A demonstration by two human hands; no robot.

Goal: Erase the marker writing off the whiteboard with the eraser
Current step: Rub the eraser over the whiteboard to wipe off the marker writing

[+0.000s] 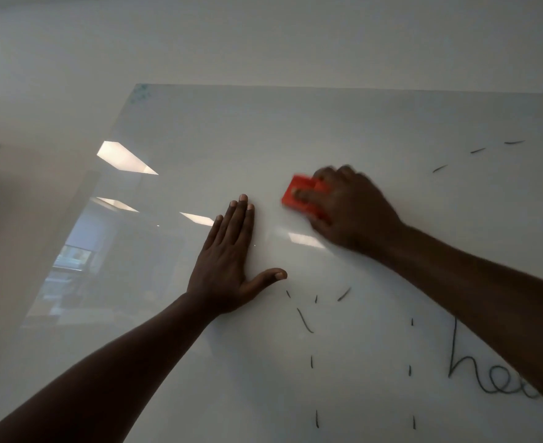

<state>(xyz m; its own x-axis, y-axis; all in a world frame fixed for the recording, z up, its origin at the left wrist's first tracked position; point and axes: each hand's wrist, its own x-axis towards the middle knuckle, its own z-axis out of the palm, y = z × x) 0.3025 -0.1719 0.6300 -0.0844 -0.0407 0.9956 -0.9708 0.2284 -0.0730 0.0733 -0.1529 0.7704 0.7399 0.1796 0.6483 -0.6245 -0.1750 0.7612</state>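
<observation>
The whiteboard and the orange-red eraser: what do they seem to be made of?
The whiteboard looks like glossy glass or a glass-like panel: it mirrors ceiling lights, and its left edge seems see-through. The eraser, blurred, is probably matte orange-red plastic; the right hand grips it and hides its pad.

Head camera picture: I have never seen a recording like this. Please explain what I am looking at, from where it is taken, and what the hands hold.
There is no machine here. A person wears one camera on the head, looking forward and down, so both arms come in from the lower edge. The large glossy surface is a whiteboard, which reflects ceiling lights. The left hand lies flat on it with straight fingers and holds nothing. The right hand, blurred, grips a red eraser against the board. Some marker writing remains at the lower right, partly hidden by the right arm, with short loose strokes nearby.
</observation>
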